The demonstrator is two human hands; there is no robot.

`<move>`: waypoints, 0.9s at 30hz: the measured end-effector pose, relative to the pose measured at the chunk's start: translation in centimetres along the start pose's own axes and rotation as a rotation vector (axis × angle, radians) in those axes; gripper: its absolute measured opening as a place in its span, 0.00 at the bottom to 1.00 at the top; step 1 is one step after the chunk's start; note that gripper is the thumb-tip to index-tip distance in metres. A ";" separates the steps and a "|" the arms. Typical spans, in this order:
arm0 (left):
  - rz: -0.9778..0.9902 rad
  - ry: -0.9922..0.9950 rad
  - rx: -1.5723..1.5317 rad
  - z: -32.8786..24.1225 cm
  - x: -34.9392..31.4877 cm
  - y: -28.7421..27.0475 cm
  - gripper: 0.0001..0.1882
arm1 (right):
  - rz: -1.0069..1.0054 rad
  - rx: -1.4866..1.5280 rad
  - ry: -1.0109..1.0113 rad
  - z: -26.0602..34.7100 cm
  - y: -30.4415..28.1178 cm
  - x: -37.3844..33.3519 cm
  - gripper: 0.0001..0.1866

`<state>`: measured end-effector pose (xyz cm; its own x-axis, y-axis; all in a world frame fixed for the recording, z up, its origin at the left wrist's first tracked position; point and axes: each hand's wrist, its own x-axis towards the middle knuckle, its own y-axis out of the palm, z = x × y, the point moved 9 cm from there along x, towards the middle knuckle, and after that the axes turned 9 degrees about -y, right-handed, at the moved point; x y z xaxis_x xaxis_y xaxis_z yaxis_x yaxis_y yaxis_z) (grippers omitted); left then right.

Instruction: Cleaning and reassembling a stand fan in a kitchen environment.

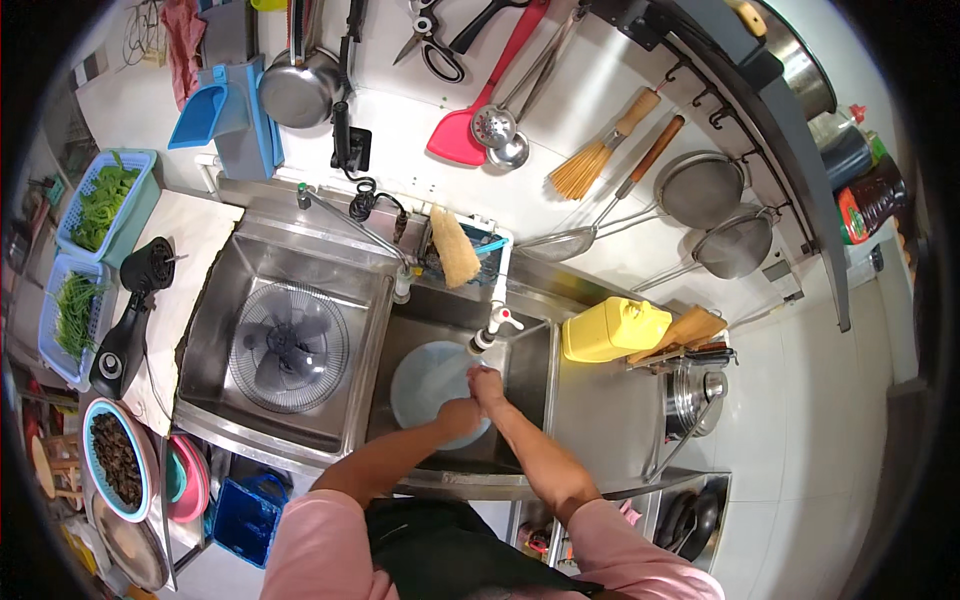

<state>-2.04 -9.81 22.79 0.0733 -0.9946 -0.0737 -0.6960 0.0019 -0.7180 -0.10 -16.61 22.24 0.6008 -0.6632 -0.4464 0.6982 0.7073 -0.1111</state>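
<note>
My left hand (459, 416) and my right hand (486, 386) are close together over the right side of a pale round basin (408, 392) in the right-hand sink. Both hands are closed, fingers curled in; what they grip, if anything, is hidden. A whitish, blurry shape, perhaps cloth or water, lies in the basin beside them. Just above my right hand is a white tap (490, 330) with a red-marked handle. In the left-hand sink (215, 385) lies a round fan head (290, 347) with dark blades behind a wire grille.
A yellow jug (614, 330) stands on the right counter near a knife rack (690, 355). A loofah (455, 248) rests behind the taps. Strainers (700, 190) and a red spatula (462, 132) hang on the wall. At left are baskets of greens (107, 205) and a black fan base (120, 350).
</note>
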 end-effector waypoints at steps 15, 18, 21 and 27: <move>-0.340 -0.144 0.076 -5.2 -0.4 -9.7 0.28 | -0.625 0.336 0.021 -7.1 -14.4 -7.6 0.10; -0.698 -0.467 -0.109 -3.7 1.2 -20.9 0.30 | -0.659 0.305 -0.176 -6.9 -19.1 -13.8 0.12; -0.504 -0.465 -0.209 -0.6 9.2 -20.6 0.40 | -0.688 0.489 -0.291 -9.7 -24.3 -19.7 0.18; -0.142 -0.589 -0.035 8.0 14.0 -19.6 0.21 | -1.310 0.592 -0.328 -14.9 -40.0 -39.8 0.19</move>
<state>18.35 -22.90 30.34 0.5435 -0.7598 -0.3567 -0.6727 -0.1402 -0.7265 -57.80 -14.85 31.20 -0.5677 -0.8182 -0.0905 0.8063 -0.5749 0.1394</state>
